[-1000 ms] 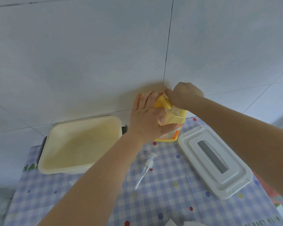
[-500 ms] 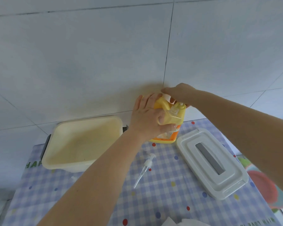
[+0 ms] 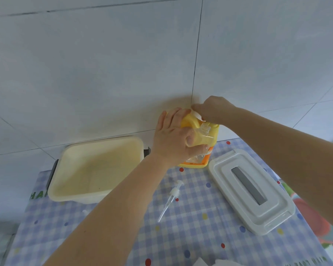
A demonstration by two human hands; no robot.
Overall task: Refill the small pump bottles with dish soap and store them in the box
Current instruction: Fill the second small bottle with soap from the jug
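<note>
- While the right hand (image 3: 214, 110) sat as a fist on top of the yellow dish soap jug (image 3: 200, 131) a second ago, it has since shifted so its fingers reach over the white pump head (image 3: 195, 114), which only now shows.
- That suggests pumping into the small clear bottle (image 3: 200, 138) is under way or about to start; little soap is visible inside it, so the refill looks early.
- Left hand (image 3: 176, 136): its grip is clamped round the small bottle, thumb below and fingers wrapped behind, tilting the open neck up toward the spout against the jug's front.
- Right hand: forearm crossing from the right, wrist bent down, fingers curled over the pump head; whether they press or only rest, I cannot tell.
- On the checked counter (image 3: 190, 227) the bottle's own pump (image 3: 172, 196) lies loose, between the open cream box (image 3: 96, 167) and its white lid (image 3: 250, 189); the box holds no bottles yet.
</note>
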